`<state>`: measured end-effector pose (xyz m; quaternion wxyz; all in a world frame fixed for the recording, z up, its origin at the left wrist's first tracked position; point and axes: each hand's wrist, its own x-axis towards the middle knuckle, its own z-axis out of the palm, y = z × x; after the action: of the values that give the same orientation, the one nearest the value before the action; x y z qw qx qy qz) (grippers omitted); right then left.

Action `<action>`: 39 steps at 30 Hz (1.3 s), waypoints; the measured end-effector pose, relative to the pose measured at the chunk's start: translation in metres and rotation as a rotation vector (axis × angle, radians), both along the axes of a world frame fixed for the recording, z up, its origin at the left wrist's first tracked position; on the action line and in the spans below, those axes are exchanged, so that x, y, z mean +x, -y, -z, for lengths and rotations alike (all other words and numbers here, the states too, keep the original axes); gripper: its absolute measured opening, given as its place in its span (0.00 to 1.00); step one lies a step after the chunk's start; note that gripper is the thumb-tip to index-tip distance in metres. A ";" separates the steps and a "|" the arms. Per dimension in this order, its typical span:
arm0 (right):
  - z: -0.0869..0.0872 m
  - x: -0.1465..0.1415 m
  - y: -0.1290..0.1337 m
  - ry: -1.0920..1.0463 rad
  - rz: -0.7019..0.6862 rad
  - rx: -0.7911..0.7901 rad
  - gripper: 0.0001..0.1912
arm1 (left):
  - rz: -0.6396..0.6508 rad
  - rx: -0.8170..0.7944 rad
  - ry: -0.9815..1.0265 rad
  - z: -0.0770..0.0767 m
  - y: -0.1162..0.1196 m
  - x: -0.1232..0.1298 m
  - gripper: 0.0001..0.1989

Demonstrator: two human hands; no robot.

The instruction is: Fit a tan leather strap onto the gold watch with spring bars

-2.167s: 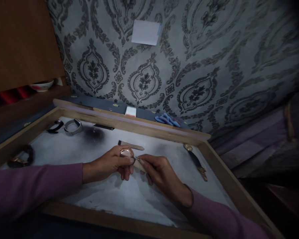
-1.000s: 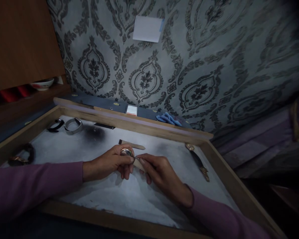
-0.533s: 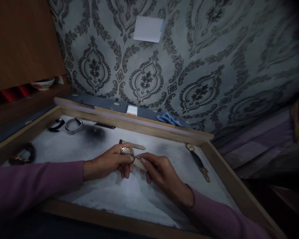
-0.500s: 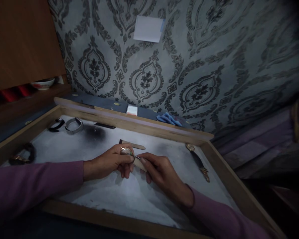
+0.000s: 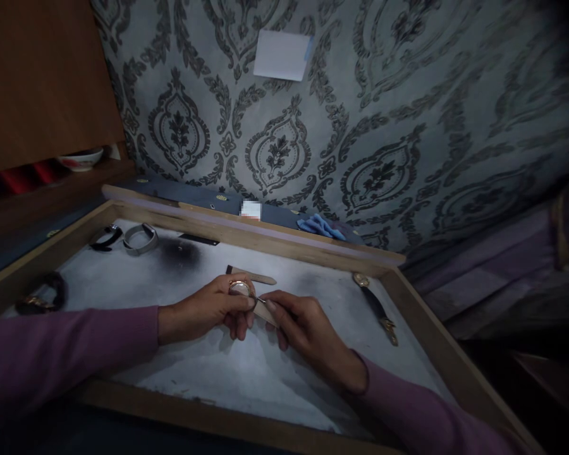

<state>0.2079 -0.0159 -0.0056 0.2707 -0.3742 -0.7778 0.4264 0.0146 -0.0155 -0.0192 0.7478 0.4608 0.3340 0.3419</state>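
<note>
My left hand (image 5: 220, 308) is closed around a round gold-rimmed watch (image 5: 240, 288), held between thumb and fingers above the tray's white floor. A pale beige watch strap (image 5: 265, 314) slants down from the case toward my right hand. My right hand (image 5: 296, 319) pinches a thin metal tool (image 5: 262, 300), its tip at the strap end of the watch case. Fingers hide most of this tool, so its exact kind does not show. Just behind the hands lies a loose strap piece (image 5: 253, 276), beige with a dark end.
A wooden-rimmed tray (image 5: 289, 248) surrounds the work. Inside it lie a grey-banded watch (image 5: 141, 239), a black strap (image 5: 106, 238), a dark watch (image 5: 42, 294) at left and a black-strapped gold watch (image 5: 375, 304) at right. Behind the rim is a blue cloth (image 5: 320, 225).
Both hands keep nearly the same position. Only the reflection on the watch looks slightly different, from greenish to paler.
</note>
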 end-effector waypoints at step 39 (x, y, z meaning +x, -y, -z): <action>-0.012 -0.006 0.002 -0.094 0.145 0.107 0.19 | -0.048 0.056 0.054 -0.025 0.002 0.007 0.16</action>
<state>0.2019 -0.0176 0.0062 0.3568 -0.3941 -0.7568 0.3804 0.0219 -0.0174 0.0062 0.7349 0.4640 0.3148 0.3816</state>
